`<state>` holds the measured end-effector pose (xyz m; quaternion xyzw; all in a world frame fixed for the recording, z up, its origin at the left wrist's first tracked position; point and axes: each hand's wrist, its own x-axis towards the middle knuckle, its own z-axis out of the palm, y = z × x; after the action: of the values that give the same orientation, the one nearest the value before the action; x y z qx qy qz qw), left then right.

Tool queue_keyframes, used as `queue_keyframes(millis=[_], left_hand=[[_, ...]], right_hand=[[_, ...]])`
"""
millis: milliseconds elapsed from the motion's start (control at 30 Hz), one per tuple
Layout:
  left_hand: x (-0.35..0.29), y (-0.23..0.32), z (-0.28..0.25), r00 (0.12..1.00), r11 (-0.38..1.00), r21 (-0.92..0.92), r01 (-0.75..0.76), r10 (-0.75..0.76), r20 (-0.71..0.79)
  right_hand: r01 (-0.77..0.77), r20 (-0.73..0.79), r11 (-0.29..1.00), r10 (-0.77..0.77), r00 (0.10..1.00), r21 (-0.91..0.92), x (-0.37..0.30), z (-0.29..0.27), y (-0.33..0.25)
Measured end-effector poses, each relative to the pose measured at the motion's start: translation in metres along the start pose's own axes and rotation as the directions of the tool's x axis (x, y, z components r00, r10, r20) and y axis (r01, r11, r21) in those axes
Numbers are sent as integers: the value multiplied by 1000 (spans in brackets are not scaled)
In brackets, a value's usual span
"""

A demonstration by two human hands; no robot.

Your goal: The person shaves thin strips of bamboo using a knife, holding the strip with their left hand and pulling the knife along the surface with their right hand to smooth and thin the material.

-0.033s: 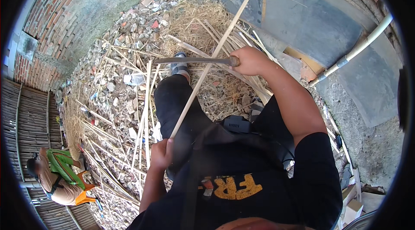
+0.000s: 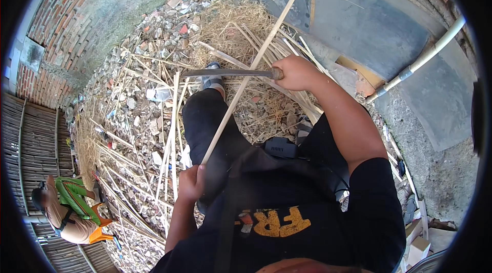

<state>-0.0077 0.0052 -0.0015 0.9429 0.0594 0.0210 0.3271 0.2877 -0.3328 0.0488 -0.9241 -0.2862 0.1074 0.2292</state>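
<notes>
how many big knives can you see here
1: the long knife in the right hand, crossing the pale strip in the left hand. Others may be hidden among the rubble.

Pale strip (image 2: pixel 261 54) in the left hand (image 2: pixel 191 183), machete (image 2: pixel 230 72) in the right hand (image 2: pixel 297 73), rubble (image 2: pixel 146 114) below.

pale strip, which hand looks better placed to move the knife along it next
Probably the right hand: it grips the knife that crosses the pale strip, while the left hand holds the strip's near end.
</notes>
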Motion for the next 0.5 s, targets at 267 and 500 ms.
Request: queue_keyframes(millis=[267,500], left_hand=[[0,-1,0,1000,1000,17,12,-12,0],[0,1,-1,1000,1000,22,9,-9,0]], right_hand=[[70,26,997,-69,997,-37,4,4,2],[-62,-8,990,64,998,124,13,3,29]])
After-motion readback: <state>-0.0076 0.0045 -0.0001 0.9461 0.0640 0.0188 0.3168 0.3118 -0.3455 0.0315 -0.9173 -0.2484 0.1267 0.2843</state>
